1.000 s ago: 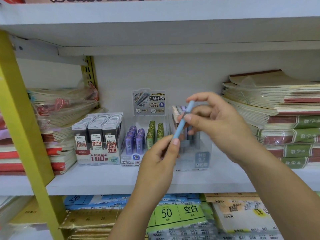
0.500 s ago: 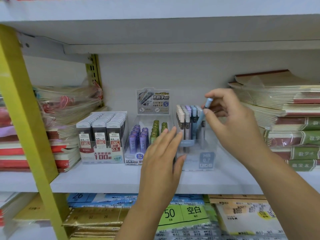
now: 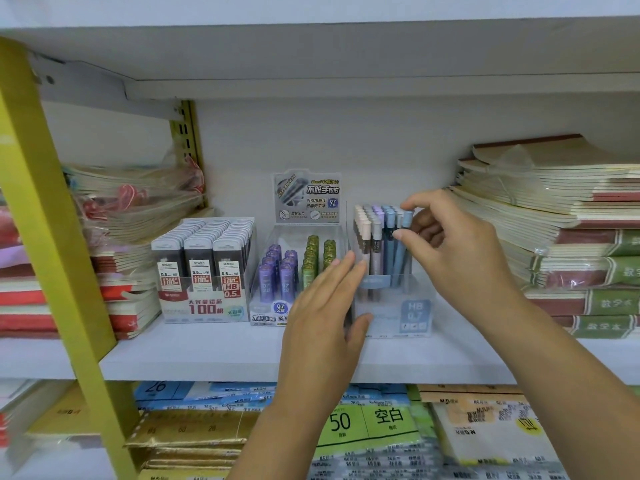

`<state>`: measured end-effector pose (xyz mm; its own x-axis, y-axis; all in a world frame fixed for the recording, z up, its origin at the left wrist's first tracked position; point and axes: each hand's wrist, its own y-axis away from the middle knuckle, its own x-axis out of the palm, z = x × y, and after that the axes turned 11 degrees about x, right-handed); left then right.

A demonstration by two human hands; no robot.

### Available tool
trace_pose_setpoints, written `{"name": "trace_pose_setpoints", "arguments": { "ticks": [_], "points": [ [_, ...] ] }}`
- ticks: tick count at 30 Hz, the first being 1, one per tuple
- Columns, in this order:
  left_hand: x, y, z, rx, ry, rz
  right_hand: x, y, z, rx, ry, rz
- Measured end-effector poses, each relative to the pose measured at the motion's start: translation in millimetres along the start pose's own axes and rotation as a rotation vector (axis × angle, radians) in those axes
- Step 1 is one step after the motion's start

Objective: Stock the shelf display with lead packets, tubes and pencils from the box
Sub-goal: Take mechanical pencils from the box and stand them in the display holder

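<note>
Pencil: blue pencil (image 3: 401, 252) stands slightly tilted in the clear case (image 3: 398, 318), towards its 3 o'clock end, among pink, purple and blue ones.
Right hand: right hand (image 3: 460, 258) pinches the pencil near its cap between thumb and forefinger.
Left hand: left hand (image 3: 322, 313) lies against the case's 9 o'clock side, fingers (image 3: 343, 268) straight and released, gripping nothing; the thumb touches the front wall.
Case: sits on the white shelf (image 3: 207, 358), front label HB 0.7.
Neighbours: tube tray (image 3: 294, 268) just beside the case at 9 o'clock; packet box (image 3: 204, 271) beyond it, also at 9 o'clock.
Stacks: notebooks (image 3: 571, 237) at the case's 3 o'clock; wrapped books (image 3: 131, 216) far out at 9 o'clock.
</note>
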<state>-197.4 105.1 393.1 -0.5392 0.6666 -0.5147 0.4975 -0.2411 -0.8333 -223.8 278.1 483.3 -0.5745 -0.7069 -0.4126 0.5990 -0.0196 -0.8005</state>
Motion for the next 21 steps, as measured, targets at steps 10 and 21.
{"name": "trace_pose_setpoints", "arguments": {
  "ticks": [10,21],
  "points": [
    [0,2,2,0.017,0.012,0.03,10,-3,-18,0.048,0.278,0.023],
    [-15,32,-24,-0.04,-0.105,-0.049,-19,23,8,0.105,-0.087,0.009]
  ]
}}
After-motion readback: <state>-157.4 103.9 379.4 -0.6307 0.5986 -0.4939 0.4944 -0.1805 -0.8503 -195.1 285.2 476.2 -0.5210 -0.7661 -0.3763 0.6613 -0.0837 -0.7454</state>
